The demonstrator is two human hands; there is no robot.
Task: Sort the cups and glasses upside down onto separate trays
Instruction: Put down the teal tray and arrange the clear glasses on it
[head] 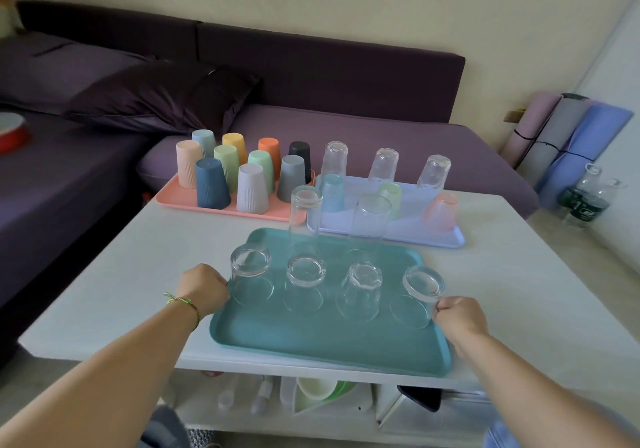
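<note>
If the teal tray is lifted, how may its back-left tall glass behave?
The tall glass probably tips easily, being high and narrow. It may slide on the smooth teal tray. Clear glass likely breaks if it falls.

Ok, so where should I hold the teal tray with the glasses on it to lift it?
Grip the teal tray by its raised rim, left hand coming from the left side and right hand from the right. Upside-down glasses stand on it, with two tall glasses at the far end, so a balanced two-sided grip should keep it level.
</note>
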